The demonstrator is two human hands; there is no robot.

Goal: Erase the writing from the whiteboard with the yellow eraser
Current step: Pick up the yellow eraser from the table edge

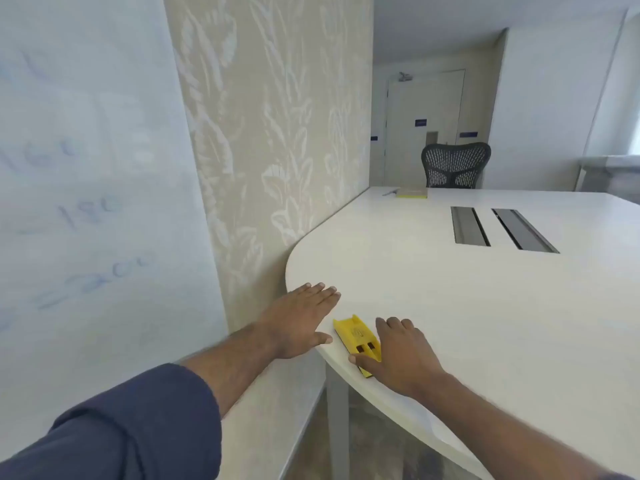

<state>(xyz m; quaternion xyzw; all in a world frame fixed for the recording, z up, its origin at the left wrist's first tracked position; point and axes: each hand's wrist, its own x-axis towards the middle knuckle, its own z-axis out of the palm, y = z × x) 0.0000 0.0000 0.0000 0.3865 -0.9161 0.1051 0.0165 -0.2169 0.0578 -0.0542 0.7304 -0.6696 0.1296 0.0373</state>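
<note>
The yellow eraser (356,337) lies flat on the white table (450,306) near its rounded front-left corner. My right hand (401,355) rests beside it, thumb touching the eraser's near end and fingers along its right side; it does not lift it. My left hand (301,318) lies flat on the table corner just left of the eraser, fingers straight, holding nothing. The whiteboard (86,202) fills the left of the view and carries faint blue writing, smeared and hard to read.
A wall panel with a pale leaf pattern (277,133) stands between the whiteboard and the table. Two cable slots (502,226) are set into the tabletop. A yellow-edged pad (412,192) lies at the far end, with a black mesh chair (455,164) behind.
</note>
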